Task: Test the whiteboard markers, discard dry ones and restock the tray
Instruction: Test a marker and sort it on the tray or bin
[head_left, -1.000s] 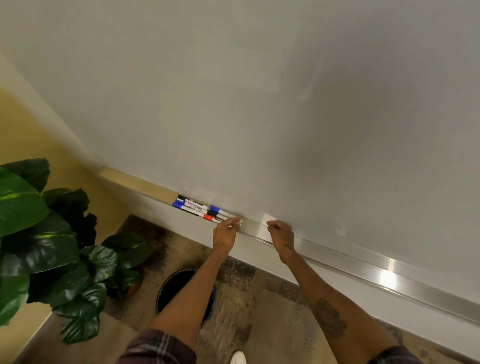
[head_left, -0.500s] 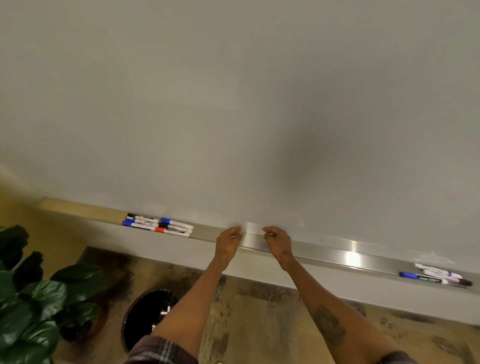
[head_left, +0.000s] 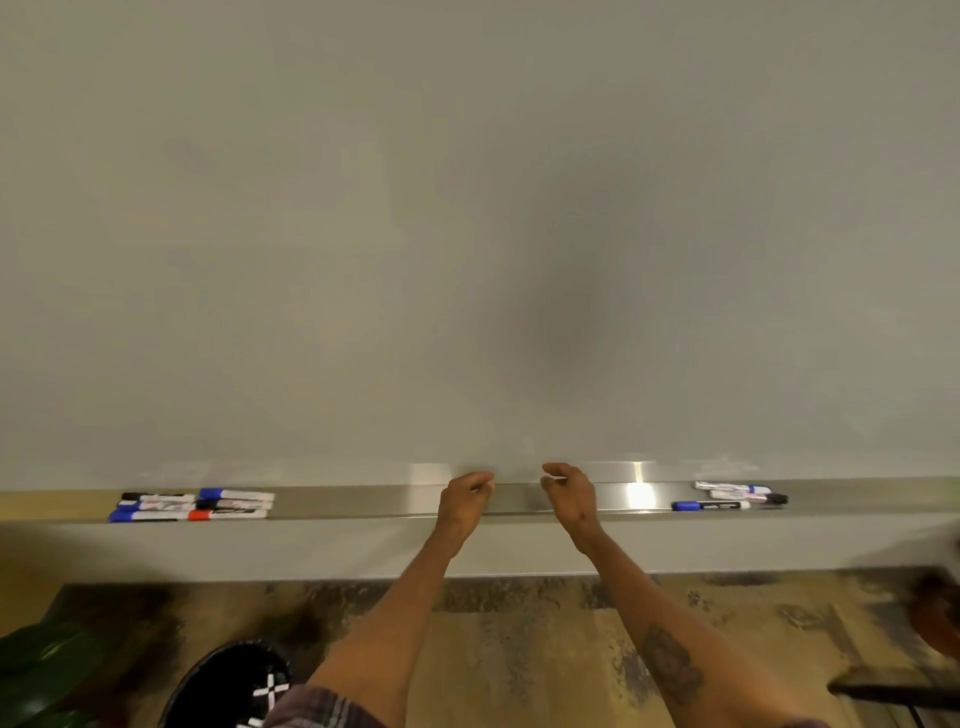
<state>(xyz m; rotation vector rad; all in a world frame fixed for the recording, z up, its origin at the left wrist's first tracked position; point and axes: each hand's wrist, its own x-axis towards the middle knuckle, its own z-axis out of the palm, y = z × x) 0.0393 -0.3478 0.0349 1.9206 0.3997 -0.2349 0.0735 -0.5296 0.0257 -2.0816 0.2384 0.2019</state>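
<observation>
A long metal tray (head_left: 363, 501) runs under the blank whiteboard (head_left: 467, 234). Several markers (head_left: 192, 506) with blue, black and red caps lie together at the tray's left end. A smaller group of markers (head_left: 732, 496), one with a blue cap in front, lies toward the right end. My left hand (head_left: 464, 499) and my right hand (head_left: 569, 493) are side by side over the bare middle of the tray. The fingers of both are loosely curled and hold nothing. Neither hand is near either group of markers.
A black waste bin (head_left: 234, 686) stands on the patterned floor below my left arm. Green plant leaves (head_left: 31, 670) show at the bottom left corner. A dark piece of furniture (head_left: 893, 691) juts in at the bottom right.
My left hand has left the left group of markers, and both hands now sit at the tray's middle. The view swung right, bringing the right group of markers into sight and most of the plant out.
</observation>
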